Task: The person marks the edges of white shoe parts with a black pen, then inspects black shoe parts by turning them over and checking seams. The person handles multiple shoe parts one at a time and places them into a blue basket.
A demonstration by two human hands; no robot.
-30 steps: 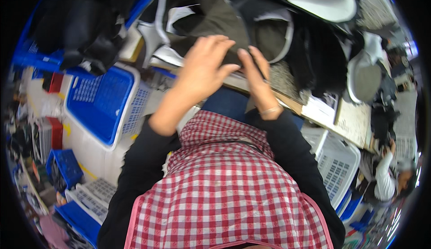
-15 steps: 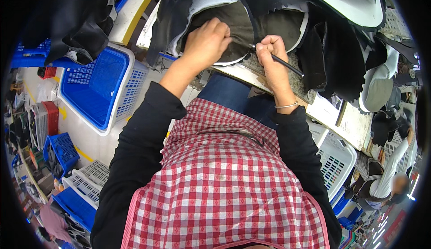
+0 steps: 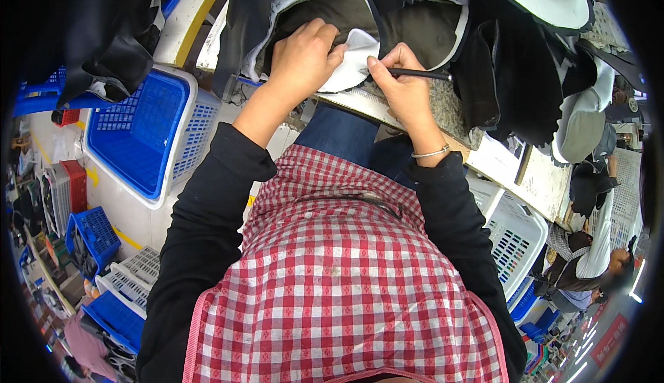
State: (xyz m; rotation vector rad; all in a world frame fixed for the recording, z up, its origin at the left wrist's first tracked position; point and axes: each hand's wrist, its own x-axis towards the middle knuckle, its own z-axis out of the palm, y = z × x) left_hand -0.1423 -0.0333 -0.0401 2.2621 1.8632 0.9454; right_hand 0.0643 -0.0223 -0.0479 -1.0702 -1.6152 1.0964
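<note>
Apron: a red-and-white checked apron [image 3: 339, 265] lies nearest, with dark sleeves on either side.
Right hand: the right hand [image 3: 407, 92] has thumb and fingers closed on a slim black pen-like tool [image 3: 425, 74], its shaft running off to the right.
Left hand: the left hand [image 3: 302, 61] rests at the dark piece, fingers curled, thumb at the white flap's edge; whether it pinches the flap, I cannot tell.
White flap: the white flap [image 3: 358, 54] is turned up between the hands, at the dark piece's near edge.
Dark piece: the black sheet piece with grey-brown lining [image 3: 337, 10] lies at the front of the workbench [image 3: 377, 106], under the left hand.
Risk: the flap could spring back if the thumb slips, and the tool could then stray onto the lining; tool contact is unclear.
Neighbouring pieces: a second lined piece [image 3: 418, 34] sits just right; its crowding could drag the work askew.
Floor: a blue-lined white basket [image 3: 142, 131] stands left of the bench.
Beyond: a co-worker [image 3: 588, 262] is at far right.
</note>
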